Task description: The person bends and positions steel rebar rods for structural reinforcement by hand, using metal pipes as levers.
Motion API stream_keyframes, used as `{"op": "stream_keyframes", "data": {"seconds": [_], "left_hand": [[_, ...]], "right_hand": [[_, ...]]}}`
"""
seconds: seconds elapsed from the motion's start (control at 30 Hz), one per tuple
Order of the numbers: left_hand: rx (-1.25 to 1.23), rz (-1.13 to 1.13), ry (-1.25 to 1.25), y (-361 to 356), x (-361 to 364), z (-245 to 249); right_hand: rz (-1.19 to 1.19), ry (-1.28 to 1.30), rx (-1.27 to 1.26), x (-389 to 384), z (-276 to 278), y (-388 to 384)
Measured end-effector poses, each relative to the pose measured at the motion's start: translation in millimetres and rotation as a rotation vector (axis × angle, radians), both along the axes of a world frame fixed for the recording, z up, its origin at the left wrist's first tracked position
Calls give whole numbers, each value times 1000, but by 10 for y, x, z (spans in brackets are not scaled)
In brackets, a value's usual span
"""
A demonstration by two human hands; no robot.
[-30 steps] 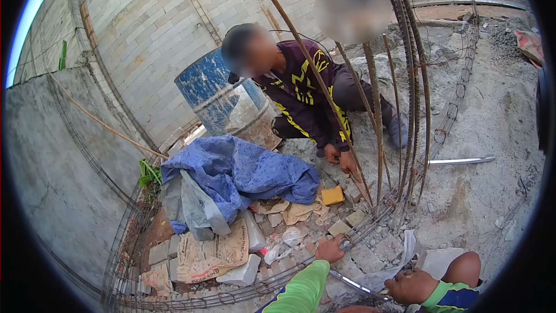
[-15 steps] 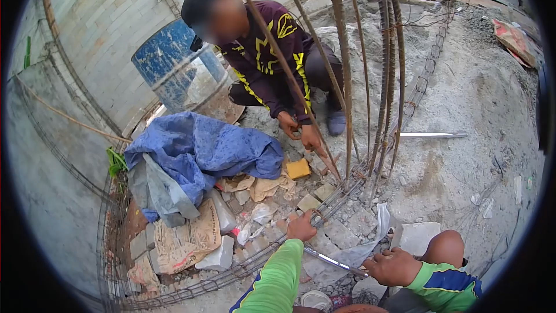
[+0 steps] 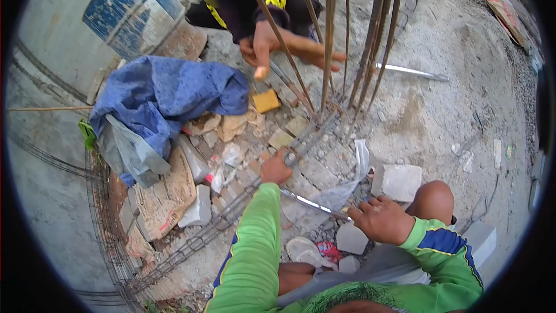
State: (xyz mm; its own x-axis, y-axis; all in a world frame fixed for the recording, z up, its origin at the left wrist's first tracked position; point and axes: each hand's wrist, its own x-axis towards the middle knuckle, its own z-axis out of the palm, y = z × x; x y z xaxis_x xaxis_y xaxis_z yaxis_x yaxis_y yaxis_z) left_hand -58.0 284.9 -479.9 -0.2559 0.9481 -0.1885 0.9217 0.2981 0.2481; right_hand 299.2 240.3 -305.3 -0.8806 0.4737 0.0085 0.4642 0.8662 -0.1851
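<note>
My left hand (image 3: 275, 168) is closed at the rebar frame (image 3: 231, 208), close to the upper end of a shiny metal rod (image 3: 313, 203); whether it grips the rod or a bar is unclear. The rod's lower end meets my right hand (image 3: 381, 219), whose fingers are wrapped round it. Across the frame a co-worker (image 3: 231, 0) crouches, one hand stretched out among upright rebars (image 3: 370, 40), the other near a grey rod.
A blue tarp (image 3: 174, 87) and a blue drum (image 3: 133, 11) are at the left. A yellow block (image 3: 266, 101), a white block (image 3: 399, 181) and rubble surround the frame. Another metal rod (image 3: 412, 72) lies on the ground beyond the rebars.
The view has tilted downward, so the scene sits higher in it. The co-worker's hand has lifted from the rebar base and spread out. My hands keep nearly the same places on the rod and frame.
</note>
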Motion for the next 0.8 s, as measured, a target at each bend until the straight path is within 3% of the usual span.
{"op": "stream_keyframes", "data": {"seconds": [0.3, 0.8], "left_hand": [[31, -3, -29, 22, -41, -42], [6, 0, -61, 32, -53, -46]], "right_hand": [[-7, -104, -151, -68, 115, 67], [-33, -154, -199, -104, 155, 49]]}}
